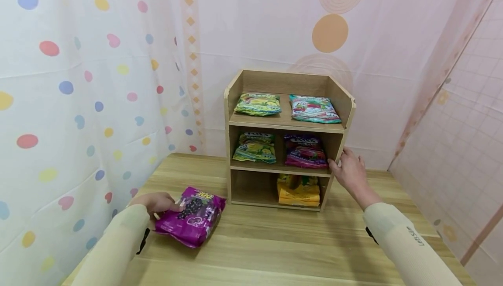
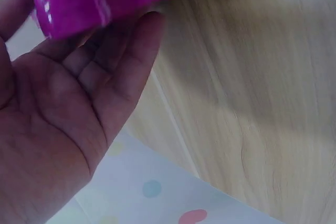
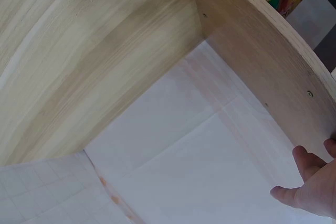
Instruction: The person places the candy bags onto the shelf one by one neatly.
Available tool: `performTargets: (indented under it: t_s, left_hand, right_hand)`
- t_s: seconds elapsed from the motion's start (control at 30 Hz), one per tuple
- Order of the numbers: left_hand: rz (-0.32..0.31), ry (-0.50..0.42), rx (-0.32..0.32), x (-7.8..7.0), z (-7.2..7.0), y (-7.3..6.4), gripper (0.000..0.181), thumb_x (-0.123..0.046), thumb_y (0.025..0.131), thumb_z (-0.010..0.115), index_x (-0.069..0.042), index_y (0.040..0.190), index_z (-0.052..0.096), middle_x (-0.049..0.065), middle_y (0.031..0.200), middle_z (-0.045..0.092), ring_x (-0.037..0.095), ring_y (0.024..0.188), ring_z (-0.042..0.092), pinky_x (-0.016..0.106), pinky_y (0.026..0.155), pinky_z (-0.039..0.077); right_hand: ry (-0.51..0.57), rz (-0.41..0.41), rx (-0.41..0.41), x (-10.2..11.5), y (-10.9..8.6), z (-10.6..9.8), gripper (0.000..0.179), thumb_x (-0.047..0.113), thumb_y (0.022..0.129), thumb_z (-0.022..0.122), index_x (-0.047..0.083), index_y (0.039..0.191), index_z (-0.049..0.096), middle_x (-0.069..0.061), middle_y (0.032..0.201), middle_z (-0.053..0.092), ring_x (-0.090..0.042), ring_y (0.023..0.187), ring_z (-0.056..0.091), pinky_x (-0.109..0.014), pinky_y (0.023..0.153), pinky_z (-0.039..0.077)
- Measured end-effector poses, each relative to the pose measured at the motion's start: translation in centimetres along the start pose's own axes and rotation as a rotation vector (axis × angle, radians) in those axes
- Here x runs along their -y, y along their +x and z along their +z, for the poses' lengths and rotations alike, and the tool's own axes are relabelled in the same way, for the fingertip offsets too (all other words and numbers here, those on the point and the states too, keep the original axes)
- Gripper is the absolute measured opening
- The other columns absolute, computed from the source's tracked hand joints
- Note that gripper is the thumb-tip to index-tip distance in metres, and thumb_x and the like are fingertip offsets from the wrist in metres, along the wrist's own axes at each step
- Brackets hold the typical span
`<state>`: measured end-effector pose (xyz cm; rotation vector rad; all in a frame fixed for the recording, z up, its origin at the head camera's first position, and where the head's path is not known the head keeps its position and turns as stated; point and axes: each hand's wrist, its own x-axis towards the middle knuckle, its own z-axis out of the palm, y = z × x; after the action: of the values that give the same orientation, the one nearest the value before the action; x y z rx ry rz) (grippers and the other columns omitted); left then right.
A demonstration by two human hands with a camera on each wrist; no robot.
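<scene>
On the table to the left of the shelf lies a purple candy bag (image 1: 192, 216) with grapes printed on it. My left hand (image 1: 155, 203) grips its left edge, thumb on top and fingers underneath. The left wrist view shows only the bag's glossy purple end (image 2: 100, 1) between the thumb and fingers. My right hand (image 1: 349, 172) holds the right side panel of the small wooden shelf (image 1: 280, 126), thumb at the front edge and fingers along the outside. In the right wrist view, part of the right hand (image 3: 317, 182) shows beside the panel (image 3: 262, 51).
The top tier bears a yellow-green candy bag (image 1: 258, 104) and a teal-white one (image 1: 314, 109). On the middle tier are another yellow-green bag (image 1: 254, 148) and a dark purple-red one (image 1: 305, 151). An orange-yellow bag (image 1: 298, 190) sits bottom right. Patterned curtains (image 1: 98, 67) surround the table.
</scene>
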<state>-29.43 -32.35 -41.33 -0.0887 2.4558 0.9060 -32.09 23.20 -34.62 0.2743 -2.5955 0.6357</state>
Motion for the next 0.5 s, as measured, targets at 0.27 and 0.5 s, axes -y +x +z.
performTargets:
  t_s: [0.27, 0.5]
  left_hand:
    - [0.095, -0.024, 0.043, 0.06, -0.19, 0.13, 0.04, -0.013, 0.095, 0.062, 0.014, 0.124, 0.058, 0.015, 0.099, 0.068, 0.029, 0.086, 0.068, 0.043, 0.076, 0.057]
    - [0.111, -0.061, 0.062, 0.43, -0.18, 0.18, 0.034, -0.009, 0.094, 0.061, 0.013, 0.12, 0.06, 0.013, 0.089, 0.07, 0.027, 0.079, 0.069, 0.043, 0.076, 0.058]
  right_hand:
    - [0.005, -0.008, -0.004, -0.16, -0.04, 0.09, 0.035, 0.019, 0.099, 0.057, -0.012, 0.109, 0.067, -0.033, 0.144, 0.042, -0.046, 0.135, 0.038, -0.072, 0.108, 0.012]
    - [-0.001, -0.01, -0.008, -0.02, -0.04, 0.09, 0.036, 0.02, 0.099, 0.057, -0.013, 0.108, 0.067, -0.033, 0.143, 0.043, -0.046, 0.134, 0.039, -0.071, 0.108, 0.013]
